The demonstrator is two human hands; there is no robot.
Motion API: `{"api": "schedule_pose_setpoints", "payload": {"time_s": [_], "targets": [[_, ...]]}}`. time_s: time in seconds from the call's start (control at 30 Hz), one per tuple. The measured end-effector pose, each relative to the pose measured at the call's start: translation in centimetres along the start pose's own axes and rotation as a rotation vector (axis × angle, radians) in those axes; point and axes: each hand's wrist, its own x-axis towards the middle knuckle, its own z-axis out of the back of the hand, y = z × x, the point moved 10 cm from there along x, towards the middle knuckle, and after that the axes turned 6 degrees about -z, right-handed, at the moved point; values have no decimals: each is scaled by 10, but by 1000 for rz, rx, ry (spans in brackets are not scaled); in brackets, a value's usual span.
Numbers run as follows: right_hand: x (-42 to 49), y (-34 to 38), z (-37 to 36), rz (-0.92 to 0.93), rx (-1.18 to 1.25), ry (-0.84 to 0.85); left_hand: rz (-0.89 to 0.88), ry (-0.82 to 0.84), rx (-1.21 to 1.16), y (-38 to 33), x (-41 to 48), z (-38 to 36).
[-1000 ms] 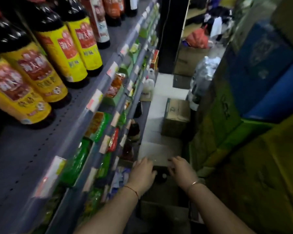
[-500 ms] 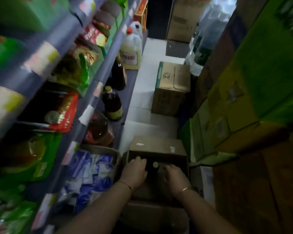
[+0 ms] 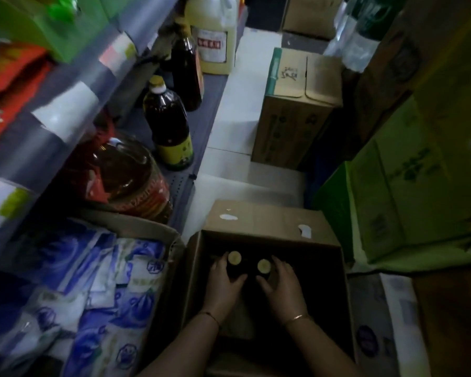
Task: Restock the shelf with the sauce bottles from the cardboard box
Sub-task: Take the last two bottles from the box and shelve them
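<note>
- Open brown cardboard box (image 3: pixel 267 221) is sitting on the floor in the aisle, flaps folded outward, interior dim.
- Two dark sauce bottles are standing upright inside the box, side by side, pale round caps facing up: left dark sauce bottle (image 3: pixel 235 265) and right dark sauce bottle (image 3: pixel 263 270).
- Left hand (image 3: pixel 225 284) is reaching into the box, fingers wrapping around the neck of the left bottle, thumb on its near side; thin bracelet on the wrist.
- Right hand (image 3: pixel 283 287) is closing around the neck of the right bottle in the same way; thin gold bangle on the wrist.
- Bottles are looking low in the box; cannot tell whether they are lifting off the bottom.
- Grey metal shelf (image 3: pixel 65 126) is running along the left, with white price tags on its edges.
- Bottom shelf level is holding a dark bottle with a yellow label (image 3: pixel 169 126), a big amber oil jug with a red label (image 3: pixel 128 175), and a pale yellow jug (image 3: pixel 212 36) further back.
- Blue-and-white packets (image 3: pixel 93 281) are lying in a tray just left of the box.
- Closed brown carton (image 3: pixel 294 110) is standing further down the aisle; green cartons (image 3: pixel 408 191) are stacking on the right.
</note>
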Motion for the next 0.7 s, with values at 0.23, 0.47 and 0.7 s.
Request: {"api": "schedule_pose_setpoints", "payload": {"time_s": [0.23,0.47,0.7], "targets": [[18,-21,-17,-1,237,-59,-78,-111,-118,14,20,-3],[29,-30,-21,5,353,-110,-123,-126,-146,11,29,2],[-2,1,15,-7,467,-67,-305,-111,-59,-53,-4,28]]}}
